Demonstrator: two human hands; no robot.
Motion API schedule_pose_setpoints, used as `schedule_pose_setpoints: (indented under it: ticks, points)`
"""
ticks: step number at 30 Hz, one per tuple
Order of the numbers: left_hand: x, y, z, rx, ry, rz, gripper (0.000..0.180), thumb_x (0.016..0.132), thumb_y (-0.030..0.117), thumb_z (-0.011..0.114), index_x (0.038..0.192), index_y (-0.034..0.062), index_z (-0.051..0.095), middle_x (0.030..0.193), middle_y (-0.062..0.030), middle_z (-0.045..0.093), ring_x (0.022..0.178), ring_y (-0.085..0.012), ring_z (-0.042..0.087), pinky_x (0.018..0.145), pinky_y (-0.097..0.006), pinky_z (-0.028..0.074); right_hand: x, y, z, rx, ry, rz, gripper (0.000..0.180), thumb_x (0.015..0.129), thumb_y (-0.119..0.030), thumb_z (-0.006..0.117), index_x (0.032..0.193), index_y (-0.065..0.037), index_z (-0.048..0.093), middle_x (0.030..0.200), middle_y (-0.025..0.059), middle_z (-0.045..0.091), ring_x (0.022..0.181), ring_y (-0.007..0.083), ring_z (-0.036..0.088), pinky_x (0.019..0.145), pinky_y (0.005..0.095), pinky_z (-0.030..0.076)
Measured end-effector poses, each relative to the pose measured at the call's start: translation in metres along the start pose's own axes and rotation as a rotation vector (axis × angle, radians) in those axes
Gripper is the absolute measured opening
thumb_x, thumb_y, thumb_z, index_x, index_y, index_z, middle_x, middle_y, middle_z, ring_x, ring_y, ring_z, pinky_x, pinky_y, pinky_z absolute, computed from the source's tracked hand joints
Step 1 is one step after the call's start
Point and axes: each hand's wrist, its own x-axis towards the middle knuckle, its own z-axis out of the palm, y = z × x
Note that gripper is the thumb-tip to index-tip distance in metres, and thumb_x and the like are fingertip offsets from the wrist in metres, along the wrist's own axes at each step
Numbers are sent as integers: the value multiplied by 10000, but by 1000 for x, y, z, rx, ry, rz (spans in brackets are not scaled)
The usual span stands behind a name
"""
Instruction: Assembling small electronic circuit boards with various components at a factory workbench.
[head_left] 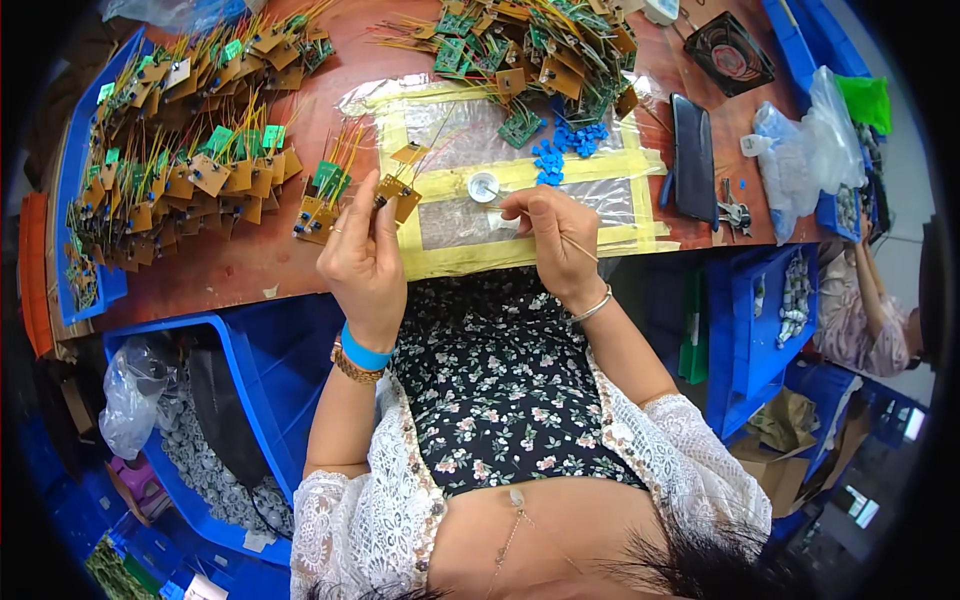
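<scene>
My left hand (365,255) pinches a small tan circuit board (403,200) with thin wires, tilted up above the table's near edge. My right hand (562,240) is closed round a thin stick (582,250); its far end points at a small round white cup (482,187), and I cannot tell whether it touches. The cup stands on a clear plastic sheet (450,222) edged with yellow tape. Just left of my left hand lie more tan boards (316,216) with a green board (331,178) and wires. Several small blue connectors (549,163) sit beyond the cup, to its right.
Rows of wired boards (200,180) fill the table's left, and another heap (540,55) lies at the back. To the right are a dark phone (693,155), a black fan (729,53) and plastic bags (800,160). Blue bins (235,370) flank me. Another person (870,310) sits far right.
</scene>
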Motion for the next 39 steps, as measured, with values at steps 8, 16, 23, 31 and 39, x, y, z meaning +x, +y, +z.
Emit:
schedule_pose_setpoints:
  ticks: [8,16,23,31,39]
  points:
    - [-10,-7,1,-149,-55,-82,257,921,3,621,1173,-26,661,791,-104,688,623,-122,665,579,-265,522,0,-8,1,-31,-3,-12,452,1059,-288,402,905,35,678,787,94,663,644,125,574,593,247,455]
    - [-18,-7,3,-366,-159,-274,229,956,34,592,1155,-58,655,798,-80,684,660,-127,676,591,-257,544,0,-33,21,169,-66,-143,632,1055,-460,309,893,26,678,825,98,669,658,136,577,567,249,412]
    - [-17,1,0,-801,-282,-568,382,940,-15,586,1300,-120,513,948,-95,646,825,-168,681,785,-278,599,-2,-30,30,220,-123,-81,620,1055,-450,325,929,40,682,864,101,673,684,133,575,569,241,418]
    - [-18,9,-3,-862,-309,-590,448,927,-45,583,1351,-118,456,984,-109,646,877,-176,681,818,-277,590,-4,-30,29,207,-123,-88,576,1060,-409,349,933,49,674,862,100,671,687,146,577,604,253,458]
    - [-20,9,-2,-870,-305,-570,442,928,-48,582,1351,-107,464,1000,-110,647,901,-165,673,813,-274,588,-2,-29,28,131,-82,-180,234,954,-200,606,892,4,702,799,115,689,704,246,650,640,322,505]
